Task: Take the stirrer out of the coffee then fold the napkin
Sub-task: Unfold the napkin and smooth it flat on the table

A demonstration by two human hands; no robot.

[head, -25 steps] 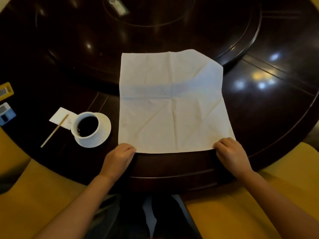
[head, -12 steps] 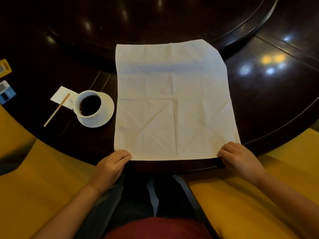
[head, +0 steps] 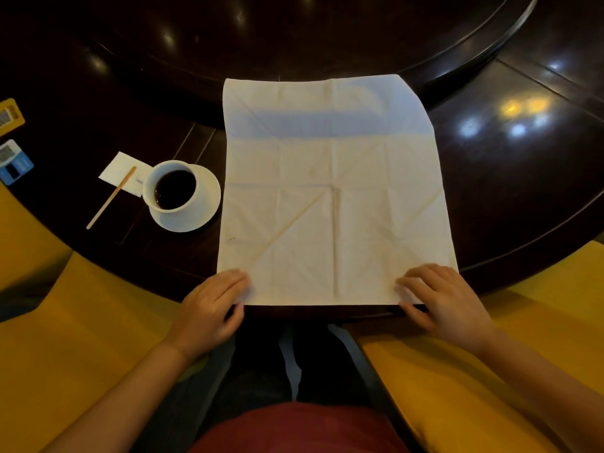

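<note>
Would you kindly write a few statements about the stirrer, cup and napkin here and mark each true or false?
1. The thin wooden stirrer stands in the coffee. False: it lies on the dark table, its tip on a small white paper.
2. The large white napkin lies spread flat. True.
3. The left hand and right hand are at the napkin's near corners. True.
4. The white cup stands right of the napkin. False: left, on a white saucer.

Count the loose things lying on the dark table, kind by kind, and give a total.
Large napkin: 1
Coffee cup: 1
Saucer: 1
Wooden stirrer: 1
Small white paper under the stirrer's tip: 1
Cards at the left edge, one yellow, one blue: 2
Total: 7
</note>
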